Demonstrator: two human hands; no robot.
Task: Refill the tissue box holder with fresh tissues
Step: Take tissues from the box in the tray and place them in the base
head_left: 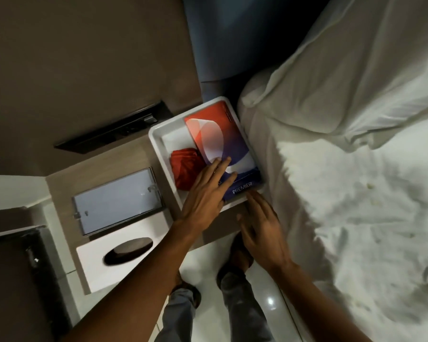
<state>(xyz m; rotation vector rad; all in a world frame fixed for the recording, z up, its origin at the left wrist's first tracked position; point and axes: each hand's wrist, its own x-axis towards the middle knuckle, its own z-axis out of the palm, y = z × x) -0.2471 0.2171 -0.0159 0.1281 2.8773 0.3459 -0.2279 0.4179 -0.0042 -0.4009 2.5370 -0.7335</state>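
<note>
A red, white and blue pack of tissues (pixel 215 134) marked PREMIER lies in a white tray (pixel 156 139) on the bedside table. My left hand (pixel 205 191) rests flat on the pack's near left part, fingers spread. Just in front of the tray's near right corner, my right hand (pixel 260 230) hovers with its fingers apart, holding nothing. The white tissue box holder cover (pixel 94 265), with its oval slot, lies at the table's near left. Beside it lies the holder's grey base plate (pixel 116 201).
A crumpled red wrapper (pixel 184 166) lies in the tray left of the pack. A bed with white sheets (pixel 356 169) fills the right side. A dark panel (pixel 114 129) sits on the wall at the back of the table. My feet stand on glossy floor below.
</note>
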